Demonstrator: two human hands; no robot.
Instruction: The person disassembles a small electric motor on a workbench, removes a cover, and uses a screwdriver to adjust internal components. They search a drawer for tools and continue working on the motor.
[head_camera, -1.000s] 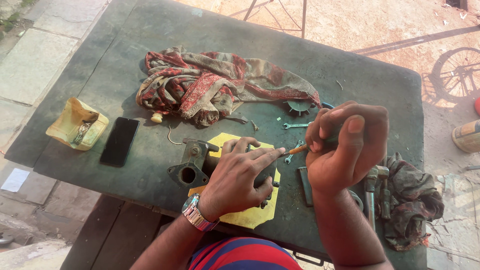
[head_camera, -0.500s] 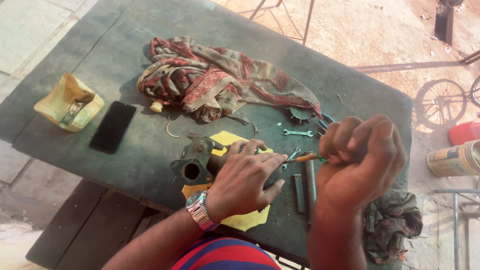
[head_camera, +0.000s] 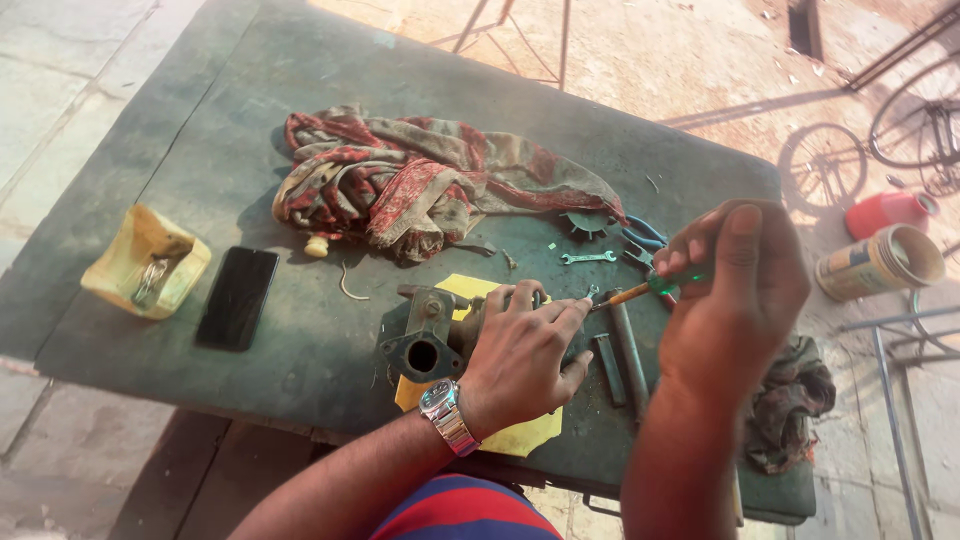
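Observation:
My left hand (head_camera: 525, 352), with a metal watch on the wrist, presses down on a grimy metal engine part (head_camera: 425, 335) that rests on a yellow sheet (head_camera: 515, 435) on the dark green table (head_camera: 300, 180). My right hand (head_camera: 735, 290) is closed around a screwdriver (head_camera: 640, 291) with a green and orange handle. Its tip points at the part, just beside my left fingertips. Most of the part lies hidden under my left hand.
A red patterned cloth (head_camera: 420, 180) lies behind the part. A black phone (head_camera: 236, 297) and a cut yellow container (head_camera: 145, 262) sit at the left. A small spanner (head_camera: 587, 258), blue pliers (head_camera: 640, 235), metal rods (head_camera: 625, 350) and a dark rag (head_camera: 790, 400) lie at the right.
My right hand with the screwdriver has shifted slightly. The view has moved, so the table now sits more to the left. My left hand stays on the part.

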